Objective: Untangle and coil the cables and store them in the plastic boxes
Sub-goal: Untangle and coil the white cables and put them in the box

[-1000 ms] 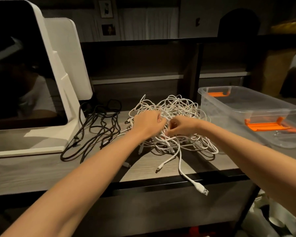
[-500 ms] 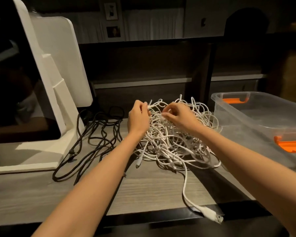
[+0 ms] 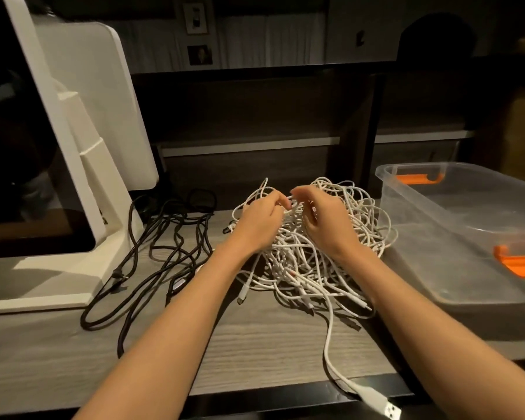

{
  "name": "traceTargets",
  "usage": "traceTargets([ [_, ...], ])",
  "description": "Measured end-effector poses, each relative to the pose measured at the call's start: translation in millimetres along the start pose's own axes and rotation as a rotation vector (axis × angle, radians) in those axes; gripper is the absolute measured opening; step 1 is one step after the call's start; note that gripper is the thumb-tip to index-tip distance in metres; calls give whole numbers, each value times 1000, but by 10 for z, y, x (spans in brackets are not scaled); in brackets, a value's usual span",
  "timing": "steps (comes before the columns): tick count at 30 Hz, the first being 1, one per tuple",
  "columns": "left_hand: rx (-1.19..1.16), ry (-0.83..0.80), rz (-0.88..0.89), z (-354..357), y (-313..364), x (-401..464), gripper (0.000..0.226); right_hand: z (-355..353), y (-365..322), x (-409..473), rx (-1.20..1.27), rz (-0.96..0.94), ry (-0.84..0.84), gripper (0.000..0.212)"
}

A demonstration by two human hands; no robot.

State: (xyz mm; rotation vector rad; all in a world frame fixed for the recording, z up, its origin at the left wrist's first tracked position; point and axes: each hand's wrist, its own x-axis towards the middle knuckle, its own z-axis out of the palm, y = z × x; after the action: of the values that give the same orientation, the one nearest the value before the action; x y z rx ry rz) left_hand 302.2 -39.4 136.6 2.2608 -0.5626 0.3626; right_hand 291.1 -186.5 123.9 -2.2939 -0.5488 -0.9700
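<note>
A tangled heap of white cables (image 3: 312,262) lies in the middle of the wooden desk (image 3: 255,344). My left hand (image 3: 259,222) and my right hand (image 3: 325,219) are both over the top of the heap, close together, fingers curled and pinching white strands. One white cable trails toward me and ends in a USB plug (image 3: 391,412) at the desk's front edge. A bundle of black cables (image 3: 164,253) sprawls to the left of the heap. A clear plastic box (image 3: 467,237) with orange latches stands at the right, with nothing visible inside.
A white monitor on a stand (image 3: 73,177) fills the left side, its base on the desk. A dark shelf unit (image 3: 255,131) runs along the back. Bare desk surface lies between me and the cables.
Both hands have drawn closer together on top of the white heap and lifted strands slightly. The view has shifted nearer and a little to the left.
</note>
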Motion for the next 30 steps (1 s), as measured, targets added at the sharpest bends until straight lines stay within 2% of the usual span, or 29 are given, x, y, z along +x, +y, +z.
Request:
traceTargets([
  [3, -120, 23, -8, -48, 27, 13, 36, 23, 74, -2, -24, 52, -136, 33],
  [6, -380, 116, -26, -160, 79, -4, 44, 37, 146, 15, -94, 156, -181, 27],
  [9, -473, 133, -50, -181, 103, -22, 43, 75, 181, 44, -25, 217, -165, 19],
  [13, -439, 137, -80, -131, 107, -6, 38, 74, 171, 71, 136, 189, -15, 11],
  [17, -425, 220, -89, -132, 133, 8, 35, 85, 176, 56, 27, 211, 74, 14],
  [19, -367, 315, -83, -133, 153, -14, 33, 86, 159, 41, -44, 182, 130, 16],
  [20, -291, 376, -55, -132, 156, -35, 31, 80, 145, 29, -82, 156, 162, 16],
  [22, 4, 482, 45, -133, 150, -79, 34, 71, 136, 17, -140, 112, 212, 14],
  [24, 252, 479, 110, -90, 133, -91, 39, 63, 123, 6, -167, 78, 228, 13],
  [26, 212, 410, 124, -43, 125, -75, 32, 61, 83, -3, -167, 40, 227, 12],
  [30, -175, 357, 43, -74, 186, -86, 17, 57, -32, -3, -3, -4, 198, 10],
])
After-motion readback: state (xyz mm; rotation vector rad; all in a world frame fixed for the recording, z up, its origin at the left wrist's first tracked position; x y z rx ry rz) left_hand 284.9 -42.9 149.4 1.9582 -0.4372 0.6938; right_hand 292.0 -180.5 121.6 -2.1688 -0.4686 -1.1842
